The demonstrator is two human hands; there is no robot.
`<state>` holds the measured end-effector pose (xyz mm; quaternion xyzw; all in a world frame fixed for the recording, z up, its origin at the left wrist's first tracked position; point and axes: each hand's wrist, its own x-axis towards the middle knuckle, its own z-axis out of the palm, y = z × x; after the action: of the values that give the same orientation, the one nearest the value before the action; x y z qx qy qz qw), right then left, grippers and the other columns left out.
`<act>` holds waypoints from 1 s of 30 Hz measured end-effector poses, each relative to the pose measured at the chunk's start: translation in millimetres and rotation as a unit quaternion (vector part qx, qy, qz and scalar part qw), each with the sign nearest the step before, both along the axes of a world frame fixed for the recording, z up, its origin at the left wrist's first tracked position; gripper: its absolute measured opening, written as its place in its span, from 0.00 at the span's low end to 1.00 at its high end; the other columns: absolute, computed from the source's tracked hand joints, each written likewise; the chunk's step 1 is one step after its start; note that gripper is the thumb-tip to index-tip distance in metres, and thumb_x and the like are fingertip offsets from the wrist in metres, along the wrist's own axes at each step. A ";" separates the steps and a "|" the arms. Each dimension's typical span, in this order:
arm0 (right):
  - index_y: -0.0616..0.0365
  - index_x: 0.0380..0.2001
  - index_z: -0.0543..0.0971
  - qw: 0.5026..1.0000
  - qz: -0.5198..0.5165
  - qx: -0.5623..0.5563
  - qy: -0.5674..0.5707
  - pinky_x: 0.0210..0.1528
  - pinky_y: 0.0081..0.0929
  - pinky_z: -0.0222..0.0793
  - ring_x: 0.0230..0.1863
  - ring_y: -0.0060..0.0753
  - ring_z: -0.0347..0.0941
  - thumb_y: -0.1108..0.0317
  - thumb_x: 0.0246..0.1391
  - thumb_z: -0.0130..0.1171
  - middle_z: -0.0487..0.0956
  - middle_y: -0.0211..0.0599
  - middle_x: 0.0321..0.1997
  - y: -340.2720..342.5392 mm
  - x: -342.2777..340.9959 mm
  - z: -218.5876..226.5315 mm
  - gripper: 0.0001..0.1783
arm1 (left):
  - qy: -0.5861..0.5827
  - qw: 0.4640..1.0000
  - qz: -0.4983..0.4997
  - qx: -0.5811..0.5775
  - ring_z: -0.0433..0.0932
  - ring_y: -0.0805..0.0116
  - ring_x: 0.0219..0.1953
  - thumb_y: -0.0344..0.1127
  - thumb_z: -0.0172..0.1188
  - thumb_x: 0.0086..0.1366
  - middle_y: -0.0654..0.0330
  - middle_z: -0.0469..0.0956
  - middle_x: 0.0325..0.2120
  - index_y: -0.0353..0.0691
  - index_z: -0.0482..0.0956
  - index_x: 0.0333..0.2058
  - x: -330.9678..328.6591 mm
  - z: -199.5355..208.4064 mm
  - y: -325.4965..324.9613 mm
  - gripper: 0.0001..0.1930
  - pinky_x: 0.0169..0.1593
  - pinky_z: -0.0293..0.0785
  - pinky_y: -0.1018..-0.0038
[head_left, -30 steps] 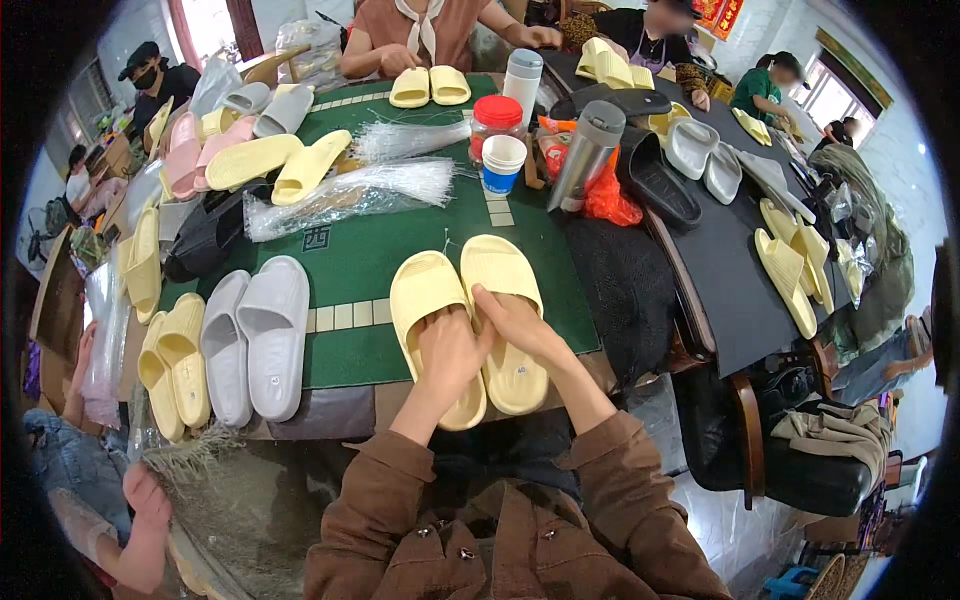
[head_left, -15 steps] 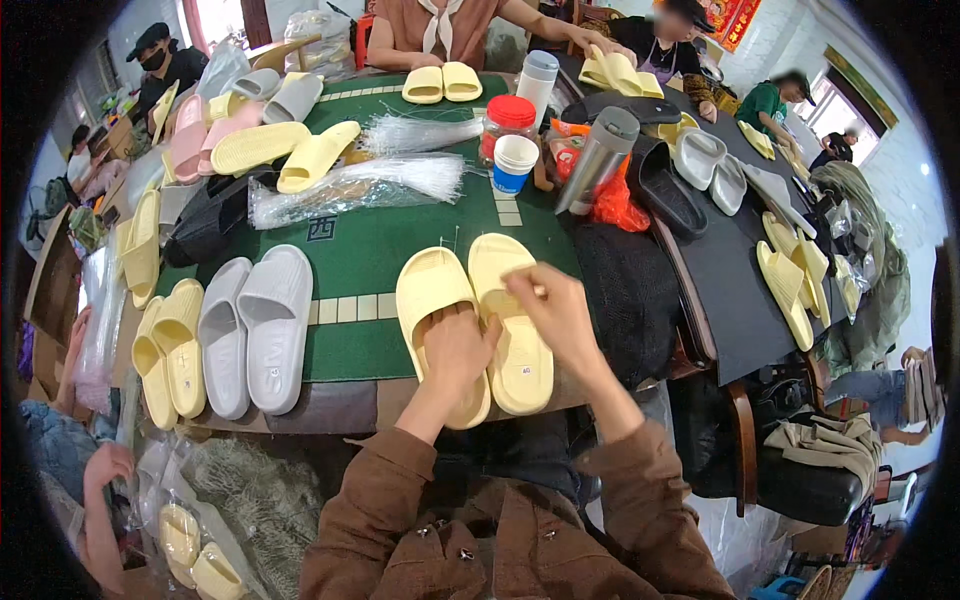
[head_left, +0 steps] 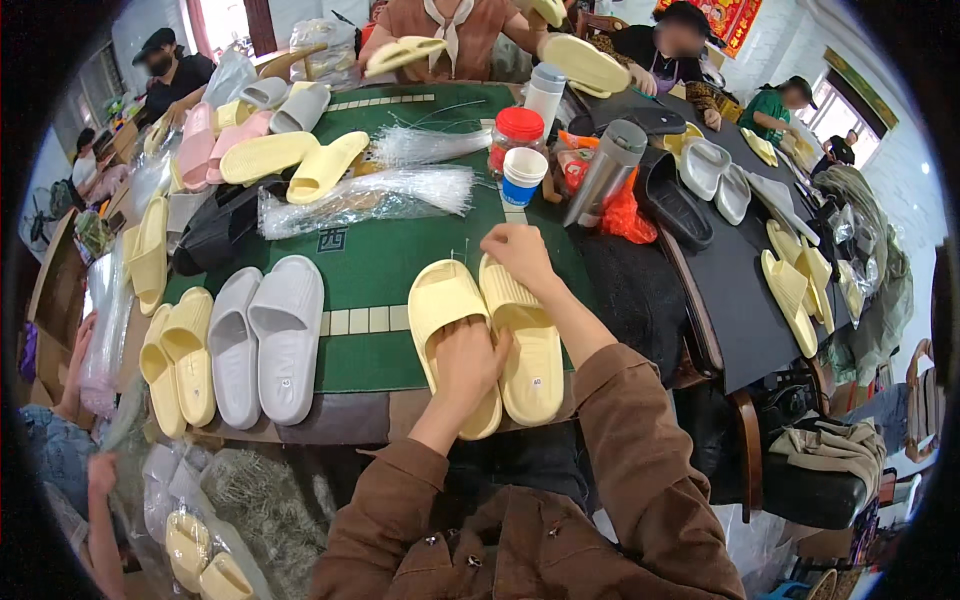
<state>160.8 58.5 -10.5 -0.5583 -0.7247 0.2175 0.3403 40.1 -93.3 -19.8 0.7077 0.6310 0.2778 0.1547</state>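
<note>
A pair of yellow slippers lies side by side at the near edge of the green table mat, toes pointing away. My left hand (head_left: 468, 360) reaches into the left slipper (head_left: 440, 290), its fingers tucked under the strap and partly hidden. Over the toe of the right slipper (head_left: 532, 380), my right hand (head_left: 520, 258) has its fingers pinched together; what they hold, if anything, is too small to tell. Thin clear plastic strands (head_left: 459, 250) stick up between the two toes, just left of that hand.
Grey slippers (head_left: 285, 340) and another yellow pair (head_left: 185, 350) stand to the left. Bundles of clear plastic ties (head_left: 400, 190) lie beyond. A paper cup (head_left: 522, 178), red-lidded jar (head_left: 517, 140) and steel tumbler (head_left: 608, 172) stand at the back right. Other people sit around.
My right hand has moved forward and left to the right slipper's toe, while my left hand stays in the left slipper. Across the table, a person has lifted yellow slippers off the mat.
</note>
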 end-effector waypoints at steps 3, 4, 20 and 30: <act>0.60 0.31 0.84 0.992 0.027 -0.063 0.110 0.34 0.31 0.72 0.27 0.32 0.78 0.61 0.48 0.63 0.82 0.41 0.26 -8.8 -21.3 17.2 0.13 | -0.014 0.999 0.006 -0.035 0.77 0.43 0.36 0.48 0.55 0.62 0.38 0.77 0.31 0.23 0.77 0.31 -5.5 2.2 -1.9 0.25 0.45 0.70 0.55; 0.60 0.31 0.84 0.990 0.029 -0.071 0.120 0.33 0.30 0.71 0.27 0.31 0.77 0.62 0.49 0.62 0.82 0.40 0.26 -9.0 -24.3 17.5 0.12 | -0.020 0.999 0.006 -0.042 0.77 0.43 0.35 0.48 0.55 0.61 0.38 0.77 0.30 0.24 0.77 0.30 -4.4 8.1 -3.0 0.24 0.45 0.70 0.55; 0.67 0.34 0.82 0.982 0.092 -0.072 0.147 0.27 0.23 0.77 0.27 0.26 0.80 0.72 0.53 0.57 0.82 0.41 0.27 -10.3 -34.7 22.0 0.10 | 0.020 0.998 0.026 0.051 0.77 0.45 0.34 0.48 0.56 0.61 0.40 0.77 0.27 0.27 0.77 0.28 0.0 -8.8 1.9 0.23 0.43 0.71 0.56; 0.64 0.39 0.81 0.953 0.038 -0.089 0.286 0.27 0.20 0.74 0.30 0.24 0.81 0.69 0.57 0.56 0.82 0.37 0.32 -18.8 -8.8 19.5 0.11 | 0.045 0.972 -0.027 0.229 0.77 0.50 0.31 0.41 0.62 0.58 0.47 0.77 0.30 0.32 0.77 0.38 -22.1 33.2 -35.6 0.17 0.36 0.75 0.61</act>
<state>152.1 39.7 9.0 -0.4733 -0.5954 0.4441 0.4735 18.0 -128.9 13.4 0.7529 0.5378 0.3780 -0.0325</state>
